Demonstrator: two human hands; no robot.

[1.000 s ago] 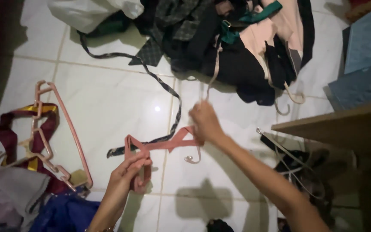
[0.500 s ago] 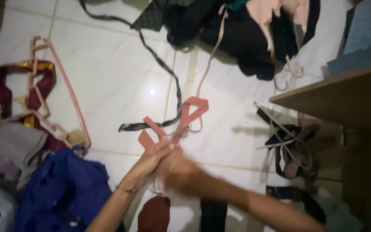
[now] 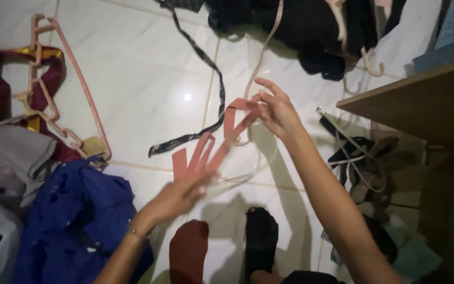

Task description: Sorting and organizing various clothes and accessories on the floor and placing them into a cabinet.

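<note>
Pink strap [image 3: 214,142] now stretched over the white tiled floor [image 3: 143,89], hands parted since half a second ago. Right hand [image 3: 275,111] pinches its upper loop; left hand [image 3: 177,195] blurred at lower end, grip unclear. Pink hangers [image 3: 59,89] lie left, blue cloth [image 3: 74,221] below.

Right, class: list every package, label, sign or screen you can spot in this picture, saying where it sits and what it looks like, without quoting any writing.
None can be made out.
The floor holds only loose things: pink hangers at the left, a blue garment at lower left, dark clothes at the top.
The left hand and right hand handle a pink strap with no tag visible.
</note>
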